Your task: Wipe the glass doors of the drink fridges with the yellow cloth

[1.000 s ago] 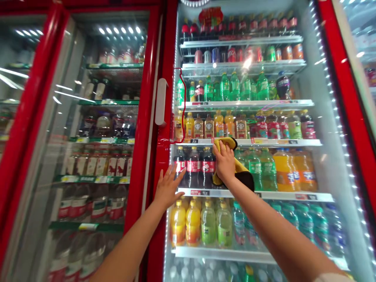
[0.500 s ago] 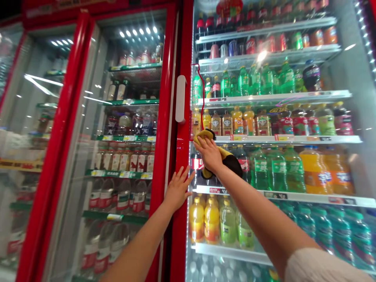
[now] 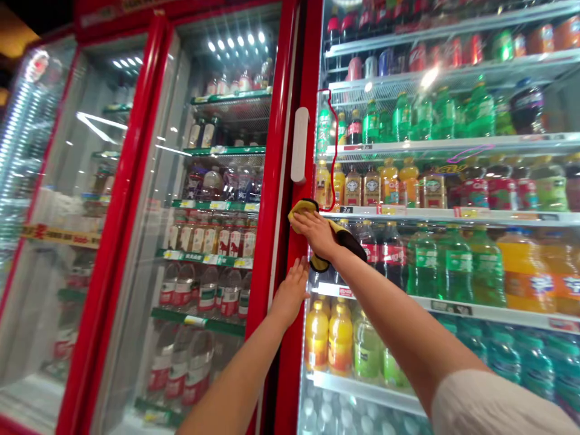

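A yellow and black cloth lies under my right hand, pressed against the red door frame and the glass edge beside it. The fingers of my right hand lie over the cloth's yellow part, and its dark end hangs to the right across the glass. Lower and to the left, my left hand rests on the red door frame with nothing in it, its fingers stretched upward. Above both hands is a white door handle on the same frame.
Behind the right glass door stand shelves of bottles, among them green bottles and orange bottles. More red-framed glass doors with stocked shelves extend to the left. A red line marks the right glass.
My right hand and the cloth have moved left from the glass onto the red frame. The fingers of my left hand are closer together. The view has shifted, so the fridges appear further right.
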The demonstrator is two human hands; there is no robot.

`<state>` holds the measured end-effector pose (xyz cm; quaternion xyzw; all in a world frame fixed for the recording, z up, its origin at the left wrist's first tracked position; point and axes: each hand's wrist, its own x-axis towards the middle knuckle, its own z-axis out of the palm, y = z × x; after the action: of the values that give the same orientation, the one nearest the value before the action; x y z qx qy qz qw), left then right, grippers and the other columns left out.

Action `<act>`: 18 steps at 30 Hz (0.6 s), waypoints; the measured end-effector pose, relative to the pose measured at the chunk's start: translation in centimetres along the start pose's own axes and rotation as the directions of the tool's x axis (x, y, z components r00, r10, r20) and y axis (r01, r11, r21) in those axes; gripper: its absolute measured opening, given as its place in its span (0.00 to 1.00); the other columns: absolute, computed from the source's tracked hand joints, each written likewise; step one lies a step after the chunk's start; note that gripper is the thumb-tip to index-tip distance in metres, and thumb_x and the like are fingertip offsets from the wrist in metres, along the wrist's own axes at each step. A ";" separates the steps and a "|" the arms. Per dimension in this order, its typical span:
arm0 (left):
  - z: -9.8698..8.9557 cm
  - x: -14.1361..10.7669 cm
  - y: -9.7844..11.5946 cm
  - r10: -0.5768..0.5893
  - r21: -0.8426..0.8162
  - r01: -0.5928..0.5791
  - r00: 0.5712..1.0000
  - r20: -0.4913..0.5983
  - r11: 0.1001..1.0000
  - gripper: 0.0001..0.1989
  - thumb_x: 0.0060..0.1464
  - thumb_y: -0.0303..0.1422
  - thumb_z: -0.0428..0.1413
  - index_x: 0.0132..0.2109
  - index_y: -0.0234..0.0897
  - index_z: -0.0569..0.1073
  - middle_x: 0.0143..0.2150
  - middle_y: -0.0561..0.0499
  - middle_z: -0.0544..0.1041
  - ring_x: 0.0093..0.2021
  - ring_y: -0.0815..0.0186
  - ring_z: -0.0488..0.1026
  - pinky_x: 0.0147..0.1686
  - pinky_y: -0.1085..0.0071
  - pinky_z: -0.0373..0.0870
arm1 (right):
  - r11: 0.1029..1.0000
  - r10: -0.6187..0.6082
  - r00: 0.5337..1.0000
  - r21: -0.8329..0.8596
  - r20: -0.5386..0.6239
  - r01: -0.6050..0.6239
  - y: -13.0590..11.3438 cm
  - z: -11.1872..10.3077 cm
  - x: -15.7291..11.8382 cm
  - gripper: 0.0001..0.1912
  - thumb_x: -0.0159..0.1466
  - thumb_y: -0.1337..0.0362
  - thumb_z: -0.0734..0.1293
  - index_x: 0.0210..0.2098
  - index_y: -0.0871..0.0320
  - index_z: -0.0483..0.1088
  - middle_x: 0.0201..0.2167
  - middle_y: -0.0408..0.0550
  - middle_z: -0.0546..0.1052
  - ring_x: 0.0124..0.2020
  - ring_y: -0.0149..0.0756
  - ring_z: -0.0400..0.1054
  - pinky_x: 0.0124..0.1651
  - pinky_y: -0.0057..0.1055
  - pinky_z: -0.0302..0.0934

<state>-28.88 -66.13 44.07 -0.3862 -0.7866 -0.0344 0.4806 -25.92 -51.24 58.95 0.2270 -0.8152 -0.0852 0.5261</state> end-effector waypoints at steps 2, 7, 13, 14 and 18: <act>0.2 -0.2 0.2 -0.020 -0.021 0.020 1.000 -0.008 1.000 0.45 0.53 0.25 0.64 0.72 0.31 0.50 0.74 0.32 0.50 0.74 0.54 0.42 0.70 0.55 0.56 | 0.994 -0.114 0.990 0.009 0.084 0.113 -0.2 0.7 -1.1 0.22 0.72 0.67 0.58 0.63 0.48 0.69 0.66 0.45 0.67 0.69 0.43 0.56 0.71 0.49 0.49; 0.4 -0.7 0.6 -0.038 -0.043 0.038 0.999 -0.020 0.998 0.43 0.54 0.23 0.62 0.72 0.32 0.51 0.74 0.34 0.51 0.74 0.54 0.43 0.69 0.55 0.58 | 0.974 -0.219 0.957 -0.013 0.188 0.226 1.2 -0.6 -0.3 0.20 0.72 0.65 0.59 0.60 0.42 0.71 0.66 0.40 0.68 0.69 0.40 0.57 0.71 0.47 0.47; 1.3 -0.8 0.0 -0.030 -0.060 0.026 0.997 -0.065 0.998 0.46 0.54 0.21 0.60 0.73 0.36 0.45 0.74 0.34 0.50 0.74 0.55 0.43 0.68 0.55 0.60 | 0.992 -0.114 0.988 -0.046 0.105 0.119 -0.1 0.1 0.1 0.20 0.72 0.66 0.59 0.60 0.44 0.70 0.68 0.43 0.65 0.70 0.44 0.54 0.71 0.53 0.44; 1.4 -0.8 -0.1 -0.030 -0.060 0.026 0.997 -0.064 0.998 0.46 0.54 0.21 0.60 0.73 0.36 0.45 0.74 0.34 0.50 0.74 0.54 0.43 0.68 0.55 0.60 | 0.990 -0.134 0.983 -0.023 0.127 0.138 -0.6 0.7 -0.3 0.19 0.72 0.65 0.60 0.59 0.43 0.72 0.67 0.42 0.67 0.70 0.42 0.55 0.71 0.52 0.45; 1.4 -0.7 -0.3 -0.022 -0.063 0.017 0.997 -0.068 0.998 0.47 0.55 0.20 0.58 0.74 0.37 0.43 0.74 0.34 0.51 0.74 0.54 0.45 0.68 0.53 0.60 | 0.989 -0.148 0.975 0.008 0.167 0.149 -1.1 1.2 0.3 0.18 0.73 0.64 0.60 0.57 0.41 0.73 0.65 0.39 0.69 0.69 0.38 0.57 0.71 0.46 0.47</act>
<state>-29.93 -66.12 42.84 -0.3919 -0.7719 -0.0770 0.4947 -26.78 -52.46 58.25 0.2780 -0.8371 -0.1449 0.4484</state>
